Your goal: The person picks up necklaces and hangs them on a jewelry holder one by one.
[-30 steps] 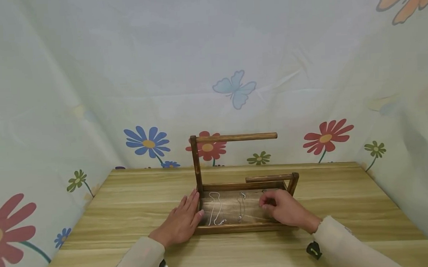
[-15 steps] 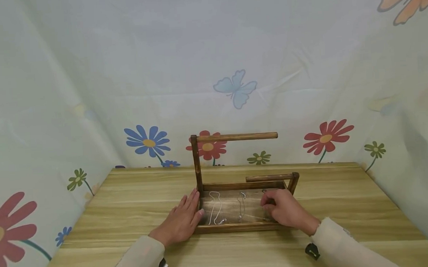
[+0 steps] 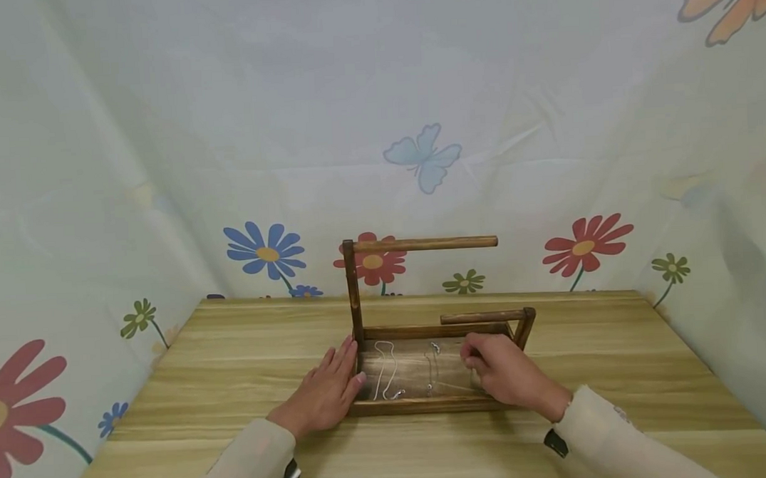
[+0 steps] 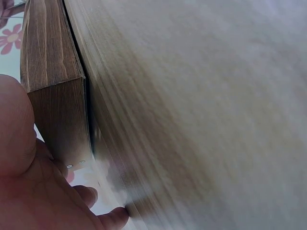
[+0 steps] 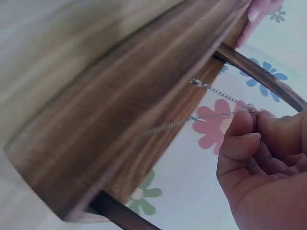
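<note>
A shallow dark wooden tray [image 3: 422,407] stands on the table in the head view. My left hand [image 3: 322,391] rests against its left end with the fingers extended; the left wrist view shows the palm and fingers [image 4: 88,196] beside the tray's corner. Over the right part of the tray, my right hand [image 3: 507,372] pinches a thin silver chain [image 5: 224,96] between thumb and forefinger. Two strands run down from the pinch towards the tray, seen in the right wrist view. A pale chain [image 3: 393,370] lies looped at the tray's left, and another fine chain [image 3: 429,369] lies in the middle.
An upright post with a long wooden bar [image 3: 424,244] rises from the tray's left end. A lower bar [image 3: 483,317] reaches inward from the right end. The wood-grain table [image 3: 265,322] meets a flower-printed cloth [image 3: 288,129] behind and at the sides.
My right hand has risen slightly, its fingertips shifting up and a little left, with the chain in its pinch. My left hand stays against the tray's end.
</note>
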`<move>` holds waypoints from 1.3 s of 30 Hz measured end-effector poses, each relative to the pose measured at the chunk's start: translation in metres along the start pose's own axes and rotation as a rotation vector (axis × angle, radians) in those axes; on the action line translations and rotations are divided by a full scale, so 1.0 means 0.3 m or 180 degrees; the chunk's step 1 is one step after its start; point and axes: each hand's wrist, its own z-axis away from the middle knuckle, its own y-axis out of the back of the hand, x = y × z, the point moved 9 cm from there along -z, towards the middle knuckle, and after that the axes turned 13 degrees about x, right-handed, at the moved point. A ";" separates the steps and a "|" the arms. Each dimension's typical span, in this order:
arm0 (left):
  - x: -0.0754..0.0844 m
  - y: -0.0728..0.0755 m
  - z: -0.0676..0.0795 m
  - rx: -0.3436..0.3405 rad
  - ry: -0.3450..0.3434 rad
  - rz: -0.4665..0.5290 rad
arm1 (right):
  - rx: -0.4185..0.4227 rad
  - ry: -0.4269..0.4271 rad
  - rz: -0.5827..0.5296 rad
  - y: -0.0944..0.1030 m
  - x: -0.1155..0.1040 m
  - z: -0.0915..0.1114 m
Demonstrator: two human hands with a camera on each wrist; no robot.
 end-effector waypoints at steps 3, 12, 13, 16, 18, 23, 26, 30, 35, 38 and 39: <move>0.000 0.001 -0.001 -0.0003 0.0008 0.0000 | 0.0008 0.0106 0.0004 0.019 -0.031 -0.010; 0.000 -0.003 -0.004 -0.0014 0.0015 0.0010 | -0.0060 0.0150 -0.0093 0.059 -0.084 -0.036; -0.001 -0.004 -0.004 -0.0021 0.0017 0.0000 | -0.0056 0.0139 -0.0102 0.062 -0.088 -0.037; -0.001 -0.006 -0.005 -0.0025 0.0005 -0.0010 | -0.0035 0.0142 -0.0117 0.074 -0.103 -0.043; -0.002 -0.006 -0.005 -0.0018 0.0005 -0.0009 | -0.0029 0.0150 -0.0132 0.082 -0.114 -0.048; -0.005 -0.005 -0.003 0.0008 0.0006 0.0022 | -0.0052 0.0172 -0.0126 0.094 -0.129 -0.057; -0.006 -0.006 -0.001 0.0001 0.0010 0.0021 | -0.0056 0.0187 -0.0147 0.098 -0.136 -0.061; -0.007 -0.004 -0.001 0.0014 0.0013 0.0006 | -0.0049 0.0220 -0.0187 0.102 -0.149 -0.067; -0.004 -0.002 -0.001 0.0028 -0.0002 0.0002 | -0.0017 0.0218 -0.0166 0.109 -0.162 -0.073; -0.003 -0.002 -0.001 0.0024 -0.0006 -0.0003 | 0.0014 0.0219 -0.0151 0.119 -0.170 -0.078; -0.003 -0.002 -0.001 0.0025 -0.0006 -0.0006 | 0.0020 0.0223 -0.0155 0.122 -0.173 -0.080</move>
